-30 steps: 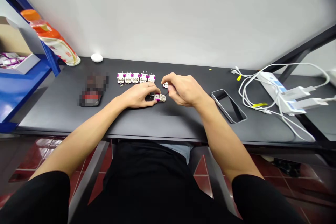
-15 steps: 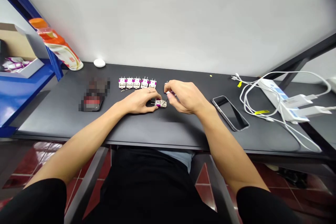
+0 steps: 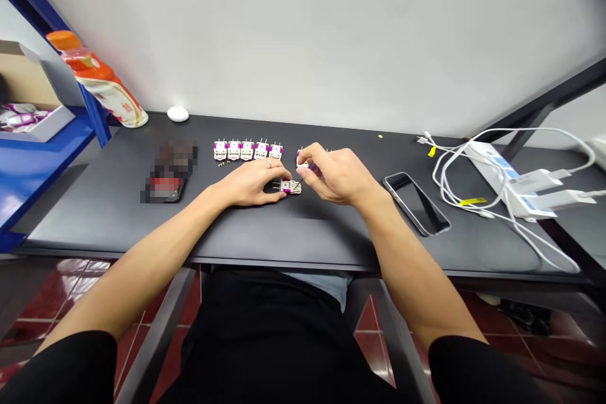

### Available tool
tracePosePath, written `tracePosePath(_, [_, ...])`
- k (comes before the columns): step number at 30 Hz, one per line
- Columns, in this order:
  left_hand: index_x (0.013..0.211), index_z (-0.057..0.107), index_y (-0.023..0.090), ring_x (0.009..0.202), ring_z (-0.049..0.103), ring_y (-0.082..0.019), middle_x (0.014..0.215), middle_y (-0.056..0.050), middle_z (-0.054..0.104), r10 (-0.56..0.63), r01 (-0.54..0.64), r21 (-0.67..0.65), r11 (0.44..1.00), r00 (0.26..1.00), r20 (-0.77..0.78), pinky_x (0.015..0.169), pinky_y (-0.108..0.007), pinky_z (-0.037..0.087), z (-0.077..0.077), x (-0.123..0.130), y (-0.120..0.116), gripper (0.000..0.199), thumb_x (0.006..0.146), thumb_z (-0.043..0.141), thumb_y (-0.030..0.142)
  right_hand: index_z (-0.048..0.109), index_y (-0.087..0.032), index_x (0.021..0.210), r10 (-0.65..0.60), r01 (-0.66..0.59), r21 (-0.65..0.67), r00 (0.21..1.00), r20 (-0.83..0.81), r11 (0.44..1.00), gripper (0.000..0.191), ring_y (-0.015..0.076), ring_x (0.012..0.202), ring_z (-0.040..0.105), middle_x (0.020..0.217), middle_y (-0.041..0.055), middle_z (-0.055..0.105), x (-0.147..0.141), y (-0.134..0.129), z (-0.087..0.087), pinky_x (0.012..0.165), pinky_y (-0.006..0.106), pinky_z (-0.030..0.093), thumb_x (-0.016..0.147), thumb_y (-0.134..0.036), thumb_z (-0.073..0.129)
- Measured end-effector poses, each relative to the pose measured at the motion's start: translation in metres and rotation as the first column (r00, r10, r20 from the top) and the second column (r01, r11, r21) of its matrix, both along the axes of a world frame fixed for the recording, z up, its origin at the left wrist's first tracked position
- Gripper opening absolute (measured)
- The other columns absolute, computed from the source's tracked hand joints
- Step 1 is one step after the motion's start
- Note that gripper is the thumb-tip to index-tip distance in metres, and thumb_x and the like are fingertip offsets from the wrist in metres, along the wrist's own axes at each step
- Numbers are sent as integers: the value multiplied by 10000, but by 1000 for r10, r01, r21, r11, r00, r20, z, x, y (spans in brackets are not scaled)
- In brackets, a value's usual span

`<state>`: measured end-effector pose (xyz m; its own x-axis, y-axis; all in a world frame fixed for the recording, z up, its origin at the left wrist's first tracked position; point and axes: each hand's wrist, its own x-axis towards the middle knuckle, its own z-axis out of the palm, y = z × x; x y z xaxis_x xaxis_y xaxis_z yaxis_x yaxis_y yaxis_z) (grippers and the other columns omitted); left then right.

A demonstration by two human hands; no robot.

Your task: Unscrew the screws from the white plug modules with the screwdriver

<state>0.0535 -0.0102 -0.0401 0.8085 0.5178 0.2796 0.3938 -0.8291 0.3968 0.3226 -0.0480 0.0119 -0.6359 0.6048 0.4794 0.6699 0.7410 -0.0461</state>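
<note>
My left hand (image 3: pixel 255 182) lies on the table with thumb and fingers closed around a small white-and-purple part with metal pins (image 3: pixel 290 187). The pins point left, toward my palm. My right hand (image 3: pixel 334 173) pinches a screwdriver (image 3: pixel 300 183); its thin dark shaft slants down to the part's right half. Most of its handle is hidden by my fingers. Behind my left hand stands a row of several similar white-and-purple parts (image 3: pixel 247 149), pins upward. Tiny screws (image 3: pixel 221 164) lie in front of the row. Another such part (image 3: pixel 300 156) is partly covered by my right hand.
A phone (image 3: pixel 416 204) lies right of my right hand. Farther right are white cables (image 3: pixel 447 183) and a power strip (image 3: pixel 502 180). On the left are a blurred dark object (image 3: pixel 170 170), a white oval object (image 3: pixel 178 113), an orange-capped bottle (image 3: pixel 101 82) and an open box (image 3: pixel 52 123).
My right hand has turned slightly around the screwdriver, and a purple bit near its fingers now shows. My left hand and the held part stay in place.
</note>
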Motion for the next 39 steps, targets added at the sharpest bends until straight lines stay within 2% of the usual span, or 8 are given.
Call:
tracePosePath(3, [1334, 763, 204, 1113, 748, -284, 1253, -123, 789, -1, 1, -2, 1000, 1000, 2, 980, -403, 598, 0, 0, 0, 338, 1093, 681, 426, 632, -224, 1171, 4, -4, 39, 1000, -18, 999, 220, 194, 635, 700, 819, 17, 810, 0, 0, 0, 604, 333, 390, 1159, -265, 416])
tracePosePath(7, [1320, 764, 198, 1134, 751, -287, 1285, -132, 779, 4, -4, 8, 1000, 1000, -2, 991, -402, 597, 0, -1, 0, 330, 1098, 678, 426, 650, -213, 1214, 86, -85, 32, 996, -26, 996, 270, 207, 754, 744, 966, 59, 844, 2, -1, 4, 698, 335, 480, 1052, -161, 441])
tracePosePath(13, [1335, 755, 195, 1120, 743, -286, 1259, -125, 784, 3, -3, 10, 1000, 1000, -31, 998, -406, 585, 0, -1, 2, 346, 1102, 670, 437, 654, -218, 1168, 28, -28, 37, 1000, -2, 999, 221, 207, 725, 725, 894, 42, 824, 2, 0, 5, 645, 336, 413, 1144, -262, 438])
tracePosePath(19, [1321, 754, 200, 1122, 744, -280, 1253, -117, 785, 4, -4, 10, 1000, 1000, -25, 1000, -396, 578, 1, -2, 2, 327, 1102, 671, 430, 651, -203, 1224, 92, -91, 51, 995, -24, 995, 300, 206, 792, 730, 1053, 80, 840, 2, -2, 8, 698, 330, 458, 1008, -127, 456])
tracePosePath(24, [1308, 758, 209, 1065, 738, -272, 1193, -105, 789, 6, -6, 21, 1000, 1000, -5, 963, -388, 578, 1, -3, 3, 309, 1091, 687, 417, 639, -217, 1224, -45, 45, -23, 999, 28, 999, 258, 208, 687, 695, 832, 29, 799, 0, -2, 7, 619, 332, 351, 1165, -330, 415])
tracePosePath(32, [1303, 743, 210, 1092, 736, -274, 1220, -106, 788, 3, -2, 33, 999, 1000, -17, 982, -396, 579, -1, -5, 5, 309, 1104, 658, 431, 622, -205, 1291, 40, -41, -44, 999, -15, 998, 307, 222, 778, 720, 1029, 84, 838, 0, -3, 10, 717, 344, 473, 1036, -180, 454])
tracePosePath(36, [1312, 745, 211, 1111, 739, -278, 1233, -112, 791, 8, -7, 31, 1000, 1000, -18, 1013, -410, 586, -1, -5, 5, 309, 1105, 662, 424, 632, -211, 1226, -10, 10, -31, 1000, 9, 999, 224, 221, 737, 722, 906, 52, 819, 0, -2, 7, 650, 337, 407, 1137, -278, 439])
tracePosePath(39, [1317, 747, 212, 1126, 742, -282, 1252, -115, 791, 3, -3, 31, 1000, 1000, -15, 1018, -417, 591, -2, -6, 5, 316, 1106, 665, 432, 633, -213, 1217, 9, -9, -13, 1000, -3, 1000, 256, 206, 702, 703, 868, 35, 805, 0, -1, 5, 659, 333, 412, 1112, -192, 400])
